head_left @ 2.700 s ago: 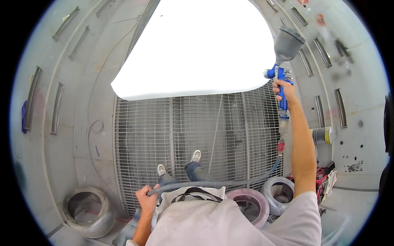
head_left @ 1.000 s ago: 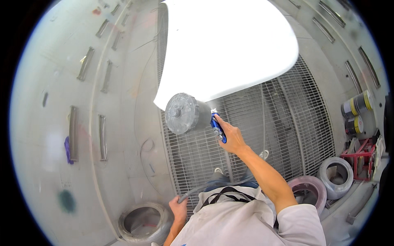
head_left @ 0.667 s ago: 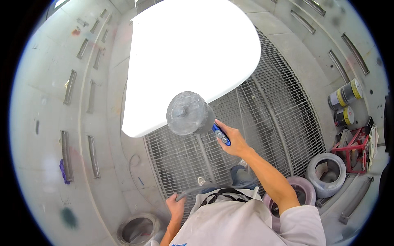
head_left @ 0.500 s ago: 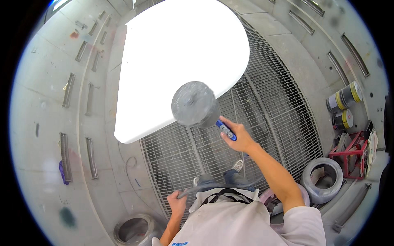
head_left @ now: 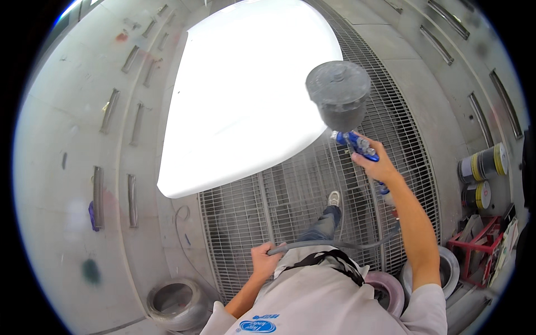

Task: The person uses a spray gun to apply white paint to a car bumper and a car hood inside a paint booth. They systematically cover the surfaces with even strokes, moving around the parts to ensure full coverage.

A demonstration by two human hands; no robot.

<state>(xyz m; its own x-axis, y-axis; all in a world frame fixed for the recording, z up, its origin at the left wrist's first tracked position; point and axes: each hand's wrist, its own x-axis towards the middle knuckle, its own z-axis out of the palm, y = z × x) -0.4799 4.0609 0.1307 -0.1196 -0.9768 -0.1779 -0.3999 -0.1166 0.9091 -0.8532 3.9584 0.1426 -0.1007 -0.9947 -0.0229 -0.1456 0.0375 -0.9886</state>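
Observation:
My right hand [head_left: 381, 163] is wrapped around the handle of a blue spray gun [head_left: 363, 147]. On top of the gun sits a round grey lidded cup [head_left: 338, 89], which overlaps the right edge of a large white panel [head_left: 251, 95]. Low in front of my waist, my left hand [head_left: 264, 260] is closed around a grey air hose [head_left: 324, 243]. From there the hose runs across my body to the right, below the spray gun. The panel's surface is so bright that little detail shows on it.
Metal floor grating [head_left: 290, 195] lies beneath me and the panel. At right are paint cans [head_left: 483, 163], a red metal rack [head_left: 474, 249] and wrapped tyres [head_left: 450, 271]. Another wrapped tyre [head_left: 177, 296] lies at lower left, near a thin cable [head_left: 187, 245] on the floor.
My right hand has swung the spray gun up and to the right, from the panel's lower edge to its right edge. My left hand has moved right with the hose.

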